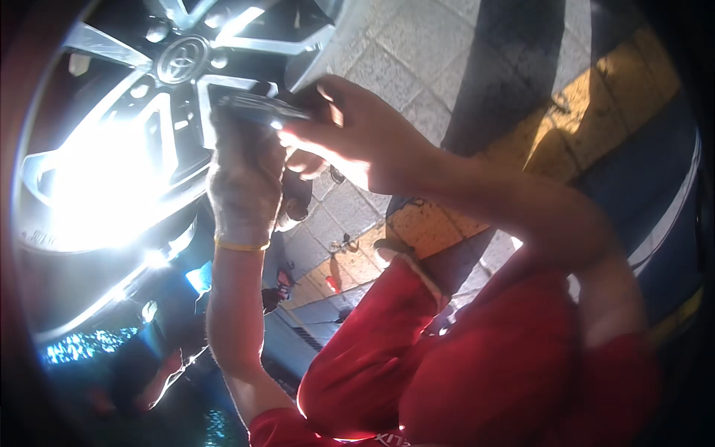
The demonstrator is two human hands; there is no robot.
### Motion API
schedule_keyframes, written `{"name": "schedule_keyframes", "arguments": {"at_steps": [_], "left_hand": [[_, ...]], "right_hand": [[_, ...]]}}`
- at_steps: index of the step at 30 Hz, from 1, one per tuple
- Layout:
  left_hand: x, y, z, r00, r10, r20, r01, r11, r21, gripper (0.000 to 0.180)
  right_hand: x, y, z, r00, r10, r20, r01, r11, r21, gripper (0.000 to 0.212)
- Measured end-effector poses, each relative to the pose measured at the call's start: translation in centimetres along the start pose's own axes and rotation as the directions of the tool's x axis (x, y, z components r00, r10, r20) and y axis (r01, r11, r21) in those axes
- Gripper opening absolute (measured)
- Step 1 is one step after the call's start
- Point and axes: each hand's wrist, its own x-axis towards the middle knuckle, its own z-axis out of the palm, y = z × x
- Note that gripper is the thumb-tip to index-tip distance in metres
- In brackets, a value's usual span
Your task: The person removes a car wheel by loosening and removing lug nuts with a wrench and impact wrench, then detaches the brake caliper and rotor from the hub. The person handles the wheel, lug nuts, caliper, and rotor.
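In front of a silver alloy car wheel (182, 61), a thin, dark, glossy flat object (261, 106) is held up between my hands. My left hand (246, 179), in a pale work glove with a yellow cuff, grips it from below. My right hand (365, 138) is bare and reaches across from the right. Its fingers are bent around the object's near right end, partly in shade. Glare and blur keep me from telling what kind of object this is.
Strong glare whitens the lower wheel and tyre (37, 240). Grey paving (402, 59) with a yellow painted band (573, 112) lies to the right, crossed by dark shadows. My bent legs in red trousers (372, 335) fill the lower middle. Small items (331, 283) lie on the ground.
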Motion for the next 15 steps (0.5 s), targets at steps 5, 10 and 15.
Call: {"name": "schedule_keyframes", "arguments": {"at_steps": [5, 10, 15], "left_hand": [[1.0, -1.2, -2.3, 0.993, 0.054, 0.108, 0.009, 0.857, -0.515, 0.04], [2.8, -2.1, -3.8, 0.989, 0.144, 0.035, -0.086, 0.751, -0.655, 0.04], [4.4, -3.3, -5.6, 0.855, 0.511, -0.093, -0.262, 0.579, 0.772, 0.036]], "right_hand": [[3.9, 2.9, 4.2, 0.953, -0.281, -0.11, 0.205, 0.87, -0.448, 0.044], [6.3, 2.1, 6.3, 0.933, -0.357, -0.037, 0.233, 0.681, -0.695, 0.046], [8.8, 2.9, 7.6, 0.873, -0.48, 0.08, 0.339, 0.482, -0.808, 0.038]]}}
